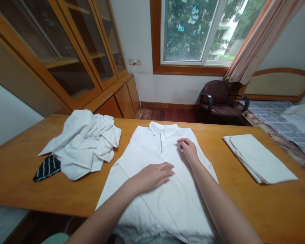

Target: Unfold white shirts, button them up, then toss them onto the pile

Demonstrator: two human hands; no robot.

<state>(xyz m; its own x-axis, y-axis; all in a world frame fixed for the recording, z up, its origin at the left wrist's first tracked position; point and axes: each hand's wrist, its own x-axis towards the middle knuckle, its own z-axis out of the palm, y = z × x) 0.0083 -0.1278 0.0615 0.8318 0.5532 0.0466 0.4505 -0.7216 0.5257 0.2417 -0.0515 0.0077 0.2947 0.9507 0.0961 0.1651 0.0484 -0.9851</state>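
Note:
A white collared shirt (142,152) lies spread front side up on the wooden table, its collar towards the far edge and its lower part wrinkled at the near edge. My left hand (155,175) rests over the middle of the shirt, palm down with fingers stretched out. Farther up, my right hand (188,149) is at the shirt's upper right chest, just below the collar, with its fingers bent. Whether the right fingertips pinch any cloth cannot be made out.
A crumpled white cloth pile (88,139) lies on the left of the table (12,169), a black striped cloth (47,168) poking out beneath. A folded white cloth (259,157) lies on the right. Beyond are a glass-door cabinet (91,44), an armchair (218,98) and a bed (282,115).

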